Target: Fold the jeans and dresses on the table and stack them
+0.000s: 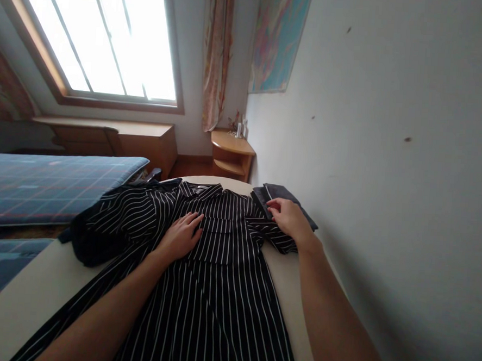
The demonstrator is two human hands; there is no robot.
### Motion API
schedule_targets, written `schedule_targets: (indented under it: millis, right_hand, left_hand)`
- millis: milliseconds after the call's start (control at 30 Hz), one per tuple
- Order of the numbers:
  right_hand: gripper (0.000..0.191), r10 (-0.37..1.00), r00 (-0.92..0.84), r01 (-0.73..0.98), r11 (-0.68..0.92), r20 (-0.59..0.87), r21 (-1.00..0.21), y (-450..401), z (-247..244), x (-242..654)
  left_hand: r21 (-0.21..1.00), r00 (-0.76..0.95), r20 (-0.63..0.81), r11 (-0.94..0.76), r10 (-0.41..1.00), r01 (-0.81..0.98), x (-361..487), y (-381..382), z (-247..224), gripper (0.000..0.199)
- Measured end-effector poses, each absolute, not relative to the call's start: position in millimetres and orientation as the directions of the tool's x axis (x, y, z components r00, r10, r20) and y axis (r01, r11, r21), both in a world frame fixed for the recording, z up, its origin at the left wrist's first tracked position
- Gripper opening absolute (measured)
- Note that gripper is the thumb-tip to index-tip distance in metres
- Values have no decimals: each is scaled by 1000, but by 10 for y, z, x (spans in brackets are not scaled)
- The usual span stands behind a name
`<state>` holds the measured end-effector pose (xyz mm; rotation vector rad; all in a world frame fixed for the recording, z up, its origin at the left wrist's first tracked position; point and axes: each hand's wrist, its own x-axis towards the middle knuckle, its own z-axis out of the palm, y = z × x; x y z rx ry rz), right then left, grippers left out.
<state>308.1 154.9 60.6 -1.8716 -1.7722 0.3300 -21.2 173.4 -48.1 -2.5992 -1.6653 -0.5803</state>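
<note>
A long black dress with thin white stripes lies spread on a pale round-edged table, its collar at the far side. Flat on the upper front of the dress rests my left hand, fingers stretched out. My right hand is over the short sleeve on the right, beside a folded dark garment. Its thumb and fingers are curled together; what lies between the fingertips is too small to make out. On the left, the other sleeve lies bunched near dark cloth.
A bed with a blue checked mattress stands left of the table. A white wall runs close along the right. Beyond are a small corner shelf, a wooden desk, a curtain and a bright window.
</note>
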Motion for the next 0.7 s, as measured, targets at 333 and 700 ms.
schedule_targets:
  millis: [333,700]
  right_hand:
    - [23,991,-71,912,17,-117,-409,1482,546,3161]
    - [19,965,184,912,-97,187,-398,1540,595,3372]
  left_hand:
    - [188,382,316,-452,869,872,-210,1731,-485,51]
    - [206,374,304,-443,876,872,-208,1723,-482,51]
